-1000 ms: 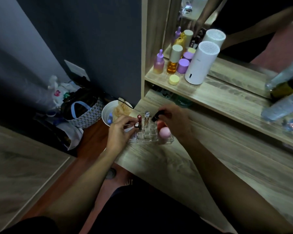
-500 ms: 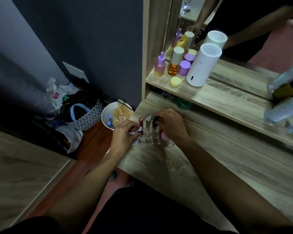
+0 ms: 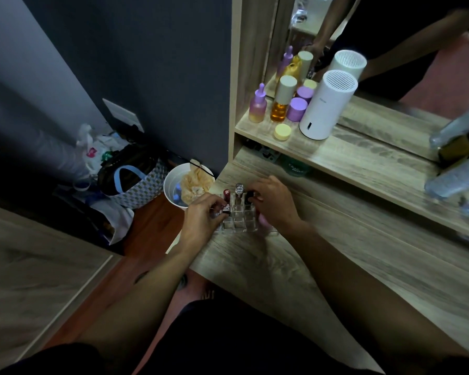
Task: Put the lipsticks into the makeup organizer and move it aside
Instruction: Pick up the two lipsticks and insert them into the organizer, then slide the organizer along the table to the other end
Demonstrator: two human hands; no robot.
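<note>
Shelf [image 3: 363, 161] — bottles, jars, white humidifier [image 3: 325, 106].

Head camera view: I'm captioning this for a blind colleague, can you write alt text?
Two bare hands work at a clear makeup organizer near the left edge of a wooden vanity; the left hand pinches a lipstick, the right hand grips a dark one. Bottles and a white cylinder stand on the shelf above.
</note>
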